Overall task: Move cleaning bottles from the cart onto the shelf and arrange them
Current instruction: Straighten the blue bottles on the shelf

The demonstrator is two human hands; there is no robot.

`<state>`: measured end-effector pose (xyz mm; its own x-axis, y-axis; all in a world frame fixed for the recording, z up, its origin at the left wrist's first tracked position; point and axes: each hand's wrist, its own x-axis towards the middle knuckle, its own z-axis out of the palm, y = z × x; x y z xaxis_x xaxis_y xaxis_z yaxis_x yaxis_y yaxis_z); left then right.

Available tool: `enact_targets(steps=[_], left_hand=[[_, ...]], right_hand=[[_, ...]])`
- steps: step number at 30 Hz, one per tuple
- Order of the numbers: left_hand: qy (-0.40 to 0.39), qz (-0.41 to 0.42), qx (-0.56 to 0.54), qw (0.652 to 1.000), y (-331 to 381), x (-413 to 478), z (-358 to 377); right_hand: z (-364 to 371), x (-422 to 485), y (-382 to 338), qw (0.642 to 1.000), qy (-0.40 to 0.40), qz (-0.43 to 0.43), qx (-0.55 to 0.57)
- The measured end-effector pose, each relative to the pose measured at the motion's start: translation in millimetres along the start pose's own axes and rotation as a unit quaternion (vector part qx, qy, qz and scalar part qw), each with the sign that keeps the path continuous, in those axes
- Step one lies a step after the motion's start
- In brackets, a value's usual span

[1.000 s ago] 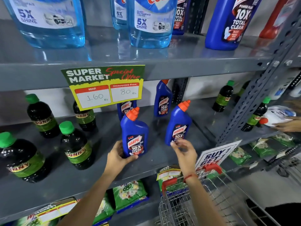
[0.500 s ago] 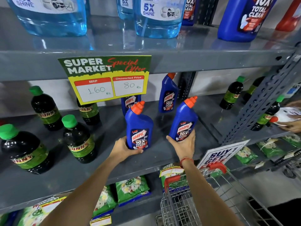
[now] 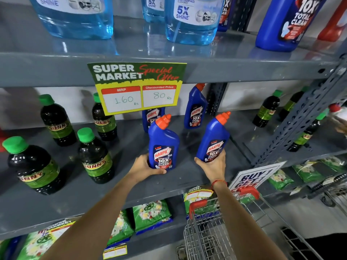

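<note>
bare shelf front, green-capped bottles crowding left

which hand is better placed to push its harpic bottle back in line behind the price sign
Left. The left hand grips the front-left Harpic bottle, which stands directly in front of the back bottle under the price sign. The right hand holds a tilted bottle farther right.

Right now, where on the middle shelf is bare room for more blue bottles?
Bare shelf runs right of the right hand to the upright, and along the front edge below both hands. Left is crowded with green-capped bottles; behind, two blue bottles fill the back.
</note>
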<state>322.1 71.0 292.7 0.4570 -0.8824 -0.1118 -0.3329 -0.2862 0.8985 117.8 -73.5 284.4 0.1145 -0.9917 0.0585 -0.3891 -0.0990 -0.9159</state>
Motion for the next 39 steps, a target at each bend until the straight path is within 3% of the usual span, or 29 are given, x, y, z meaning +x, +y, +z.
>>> enact_targets(steps=[4,8,11,13,16,19,21,23,26,29,39], left_hand=[[0.025,0.008,-0.015,1.0,3.1,-10.7,0.2],[0.061,0.006,-0.074,0.995,-9.3,-48.0,-3.4],[0.112,0.005,-0.111,0.987,-26.5,-97.0,-20.9],[0.156,-0.012,-0.15,0.976,-41.3,-127.8,-42.3],[0.266,-0.031,-0.186,0.945,-61.8,-161.7,-84.7],[0.447,-0.036,-0.178,0.876,-74.3,-179.5,-123.1],[0.508,-0.043,-0.15,0.847,-87.6,-181.3,-146.0],[0.461,-0.073,-0.075,0.881,-105.2,-175.4,-162.2],[0.35,-0.107,0.025,0.93,-119.5,-166.6,-172.9],[0.333,-0.105,0.084,0.933,-119.9,-158.3,-183.1],[0.303,-0.046,0.106,0.946,-124.4,-147.5,-203.0]], right_hand=[[-9.3,-1.6,-0.6,1.0,-0.007,0.004,-0.015],[-9.0,-23.4,4.5,0.998,0.053,0.022,-0.004],[7.3,-68.1,7.3,0.989,0.127,-0.007,0.072],[26.9,-107.8,2.4,0.981,0.123,-0.029,0.15],[64.7,-158.6,-14.8,0.984,0.027,-0.076,0.156],[107.3,-183.3,-46.1,0.977,-0.143,-0.132,0.084],[138.7,-188.4,-64.3,0.96,-0.244,-0.128,0.048],[164.3,-190.4,-74.3,0.953,-0.284,-0.095,0.038],[183.5,-190.6,-87.5,0.96,-0.269,-0.075,0.031],[191.1,-188.8,-99.2,0.96,-0.269,-0.064,0.032],[203.2,-191.7,-104.9,0.97,-0.233,-0.07,-0.016]])
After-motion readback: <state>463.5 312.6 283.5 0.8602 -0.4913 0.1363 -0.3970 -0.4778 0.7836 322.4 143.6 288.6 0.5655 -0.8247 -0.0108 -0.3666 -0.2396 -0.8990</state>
